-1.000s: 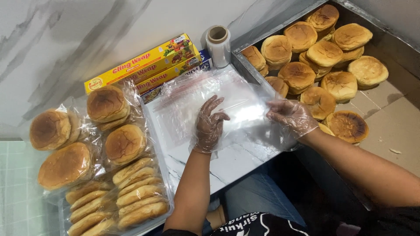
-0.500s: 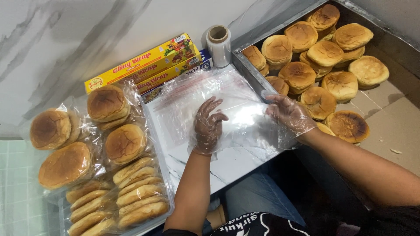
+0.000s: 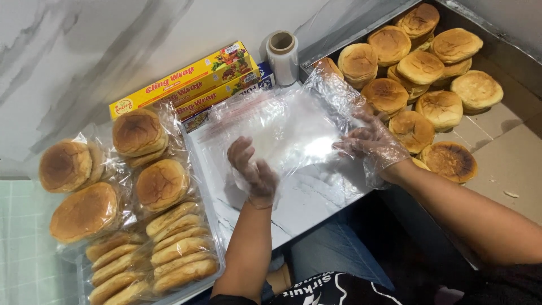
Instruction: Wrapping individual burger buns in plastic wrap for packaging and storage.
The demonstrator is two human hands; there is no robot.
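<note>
Already a dozen-odd bagged brown buns [image 3: 161, 183] sit leftward; loose buns [image 3: 420, 68] remain. Both gloved hands, left hand [image 3: 257, 172] and right hand [image 3: 372, 141], fingers spread, flatten an empty clear plastic bag [image 3: 282, 127].

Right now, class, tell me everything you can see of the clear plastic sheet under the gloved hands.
The clear plastic sheet is thin, see-through and glossy, with creases and bright glare. It lies spread nearly flat on the white tabletop, its far right corner crumpled and lifted beside the tray of buns. The left hand rests at its near edge; the right hand presses its right edge. Both hands wear thin clear gloves. Behind it lie the yellow wrap boxes.
</note>
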